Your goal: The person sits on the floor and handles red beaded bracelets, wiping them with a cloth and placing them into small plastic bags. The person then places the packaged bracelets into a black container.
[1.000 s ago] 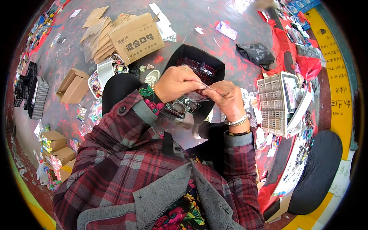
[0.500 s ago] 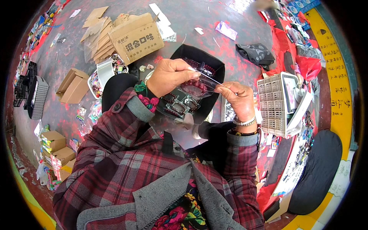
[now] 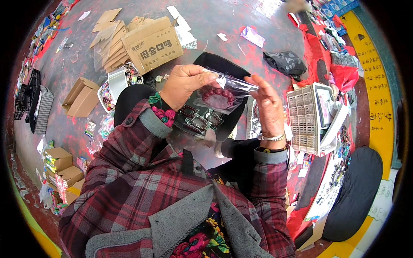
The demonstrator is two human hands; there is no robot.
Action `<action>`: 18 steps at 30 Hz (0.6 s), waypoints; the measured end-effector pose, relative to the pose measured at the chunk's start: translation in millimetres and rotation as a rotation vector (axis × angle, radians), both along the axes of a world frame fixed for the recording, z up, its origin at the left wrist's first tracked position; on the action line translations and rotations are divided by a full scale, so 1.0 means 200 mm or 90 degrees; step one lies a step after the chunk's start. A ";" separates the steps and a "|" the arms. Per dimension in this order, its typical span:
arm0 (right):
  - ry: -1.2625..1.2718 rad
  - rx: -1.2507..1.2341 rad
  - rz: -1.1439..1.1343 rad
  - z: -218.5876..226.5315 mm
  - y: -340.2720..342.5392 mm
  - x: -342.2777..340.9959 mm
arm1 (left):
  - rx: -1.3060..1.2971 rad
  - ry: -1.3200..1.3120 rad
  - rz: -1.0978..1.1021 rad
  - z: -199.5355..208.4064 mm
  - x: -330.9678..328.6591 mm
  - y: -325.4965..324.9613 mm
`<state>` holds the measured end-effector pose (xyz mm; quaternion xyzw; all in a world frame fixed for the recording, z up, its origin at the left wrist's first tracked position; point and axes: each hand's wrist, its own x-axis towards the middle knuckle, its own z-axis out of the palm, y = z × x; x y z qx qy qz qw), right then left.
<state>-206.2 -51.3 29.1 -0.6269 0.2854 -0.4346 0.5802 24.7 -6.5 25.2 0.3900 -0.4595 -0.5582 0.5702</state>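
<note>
A clear plastic bag [image 3: 234,84] with a dark red bead bracelet [image 3: 218,98] inside hangs over a black box [image 3: 228,61]. My left hand [image 3: 186,85] pinches the bag's top left corner between thumb and fingers. At the bag's right end is my right hand [image 3: 267,105], its fingers stretched upward and apart; the fingertips are by the bag's edge, and I see no grip on it. Below the bag, several more bagged dark bead bracelets [image 3: 199,123] lie in the black box, partly covered by my hands and the bag.
A large cardboard box [image 3: 152,45] and flattened cardboard [image 3: 112,47] lie at the far left. Nearer stand an open small carton [image 3: 81,98] and a white basket of small goods [image 3: 106,101]. On the right are a beige plastic crate [image 3: 303,122] and a dark grey bag [image 3: 286,62].
My right hand has let go of the bag's edge and its fingers have spread upward. The bag now hangs wider from my left hand, with the bracelet showing more clearly.
</note>
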 end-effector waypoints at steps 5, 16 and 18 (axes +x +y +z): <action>-0.077 0.092 -0.049 -0.01 0.04 0.07 | -0.007 -0.043 -0.015 -0.01 -0.02 0.01; 0.148 -0.195 -0.113 0.02 0.07 0.05 | -0.154 -0.210 -0.010 -0.02 -0.04 -0.02; 0.221 -0.282 -0.094 0.00 0.07 0.06 | -0.309 -0.452 0.031 -0.05 -0.05 -0.03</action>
